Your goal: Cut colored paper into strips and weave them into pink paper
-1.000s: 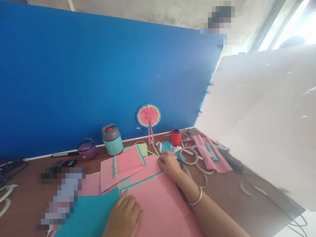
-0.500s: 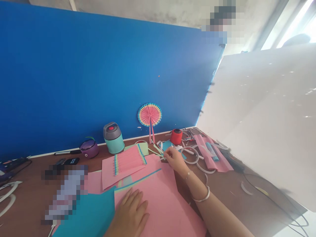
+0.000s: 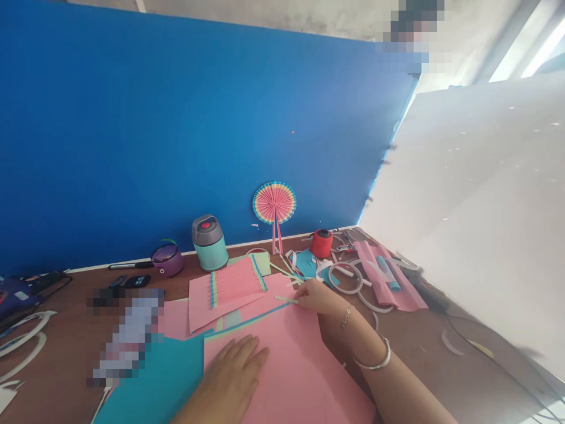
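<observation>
Flat and with fingers spread, my left hand [image 3: 233, 374] rests on a large pink paper sheet [image 3: 304, 365]. Along the sheet's far edge run a blue strip [image 3: 252, 320] and a pale green one. My right hand [image 3: 314, 296] pinches a pale green paper strip [image 3: 286, 300] just above that edge, at its right end. A pleated pink paper piece [image 3: 238, 281] with blue and yellow borders lies behind, on more pink paper. A teal sheet [image 3: 154, 377] sits partly under the pink one at left.
A round paper fan [image 3: 274, 203] leans on the blue panel [image 3: 132, 118]. A teal jar [image 3: 210, 253], purple pot [image 3: 168, 261] and red container [image 3: 321, 244] stand along the back. White tape rings [image 3: 346, 288] and paper scraps crowd the right; cables trail at far right.
My right hand has come from the loose strips toward the pink sheet's far edge, bringing a pale green strip with it. My left hand stays flat on the sheet. The view has shifted slightly.
</observation>
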A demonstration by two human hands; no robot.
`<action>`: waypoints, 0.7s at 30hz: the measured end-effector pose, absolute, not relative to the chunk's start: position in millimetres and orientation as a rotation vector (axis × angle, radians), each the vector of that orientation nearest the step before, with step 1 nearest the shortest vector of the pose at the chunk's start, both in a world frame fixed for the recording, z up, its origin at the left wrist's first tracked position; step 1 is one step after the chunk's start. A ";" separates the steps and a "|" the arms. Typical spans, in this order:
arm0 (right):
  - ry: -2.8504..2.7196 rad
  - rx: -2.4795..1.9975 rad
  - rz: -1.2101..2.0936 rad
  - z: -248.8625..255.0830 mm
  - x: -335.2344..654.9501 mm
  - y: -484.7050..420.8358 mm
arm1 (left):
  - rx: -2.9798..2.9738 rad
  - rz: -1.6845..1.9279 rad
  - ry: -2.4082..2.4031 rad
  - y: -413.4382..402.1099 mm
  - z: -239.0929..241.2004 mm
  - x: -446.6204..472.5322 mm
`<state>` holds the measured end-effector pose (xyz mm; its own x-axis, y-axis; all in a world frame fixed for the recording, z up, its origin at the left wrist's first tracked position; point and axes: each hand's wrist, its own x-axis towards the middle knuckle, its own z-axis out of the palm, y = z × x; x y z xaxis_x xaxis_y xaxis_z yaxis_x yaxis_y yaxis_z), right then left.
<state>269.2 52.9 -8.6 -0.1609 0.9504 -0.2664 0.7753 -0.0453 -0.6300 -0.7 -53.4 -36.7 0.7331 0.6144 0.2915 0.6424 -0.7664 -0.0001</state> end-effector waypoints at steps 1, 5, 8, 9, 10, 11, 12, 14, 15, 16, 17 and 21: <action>-1.975 -1.857 0.985 -10.0 267.9 52.6 | -2.840 -0.375 -1.077 -54.7 -31.8 0.1; -1.962 -1.859 0.921 -10.9 263.5 50.4 | -2.865 -0.256 -1.173 -59.0 -20.9 3.8; -1.913 -1.774 0.932 -6.0 262.0 49.5 | -2.873 -0.206 -1.194 -59.0 -14.9 10.6; -1.868 -1.712 0.982 -3.9 262.0 49.5 | -2.871 -0.181 -1.216 -58.2 -11.0 14.7; -1.819 -1.640 1.061 -2.0 262.1 49.5 | -2.876 -0.152 -1.246 -57.1 -6.0 19.7; -1.772 -1.568 1.162 -0.6 262.3 49.5 | -2.883 -0.108 -1.256 -55.7 -0.5 25.6; -1.740 -1.504 1.269 0.1 262.4 49.4 | -2.869 -0.061 -1.284 -54.1 4.9 32.0; -1.733 -1.423 1.434 -0.8 262.3 49.2 | -2.859 -0.006 -1.328 -50.8 12.6 45.5; -1.742 -1.402 1.474 -2.3 261.9 49.0 | -2.832 0.032 -1.331 -49.4 13.9 51.7; -1.753 -1.389 1.491 -4.1 261.2 48.8 | -2.794 0.071 -1.327 -48.3 13.3 57.0; -1.764 -1.385 1.496 -6.0 260.4 48.5 | -2.735 0.094 -1.344 -47.6 11.0 61.1; -1.815 -1.401 1.511 -11.0 257.0 47.3 | -2.584 0.051 -1.310 -48.0 -5.5 64.8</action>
